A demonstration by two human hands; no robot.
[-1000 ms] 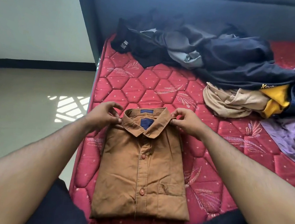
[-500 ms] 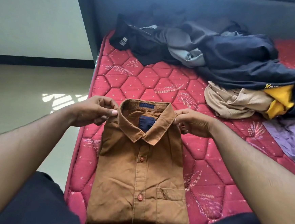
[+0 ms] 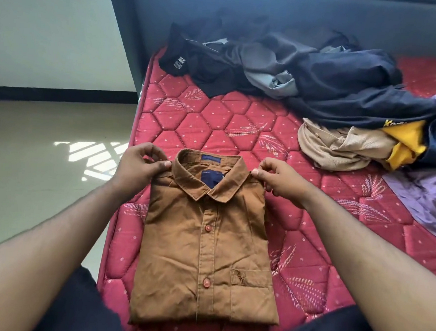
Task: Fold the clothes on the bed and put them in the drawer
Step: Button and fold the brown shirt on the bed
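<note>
Brown shirt (image 3: 205, 245) folded, front up, buttons closed, flat on red mattress (image 3: 241, 120) near its left edge and near corner; lower hem partly overlapped by dark-clad legs at frame bottom.
Left hand (image 3: 138, 167) pinching left shoulder seam beside collar, thumb and forefinger closed on cloth; remaining fingers curled, partly hidden behind the hand.
Right hand (image 3: 276, 177) pinching right shoulder seam in like manner; fingertips pressed together on fabric.
Unfolded heap along far edge: black garment (image 3: 193, 61) with white label, text unreadable; grey piece (image 3: 271, 70); navy garment (image 3: 348, 92) with yellow lettering cut off by folds; beige garment (image 3: 343, 149); yellow piece (image 3: 406, 143), mostly buried.
Purple cloth (image 3: 428, 200) at right edge, cut off by frame.
Drawer not in view.
</note>
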